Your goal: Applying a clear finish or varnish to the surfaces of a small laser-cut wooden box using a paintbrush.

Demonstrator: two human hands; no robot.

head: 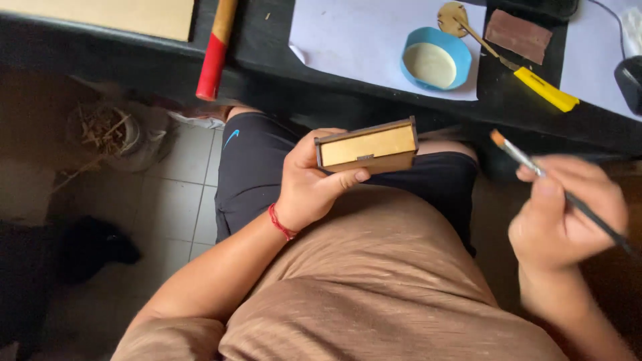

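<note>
My left hand [309, 184] grips a small wooden box [367, 146] with a pale yellow top face and brown edges, held over my lap with the thumb under its front edge. My right hand [568, 210] holds a thin paintbrush [535, 166] with a dark handle; its orange-tipped bristles point up and to the left, a short way right of the box and not touching it. A red thread bracelet circles my left wrist.
On the black table edge above lie white paper [361, 40], a blue round dish [436, 60] of cream-coloured liquid, a yellow-handled tool [535, 83], a brown block [518, 35], a red-and-wood handle [215, 53] and a wooden board [114, 15]. Tiled floor and a basket [103, 130] are at left.
</note>
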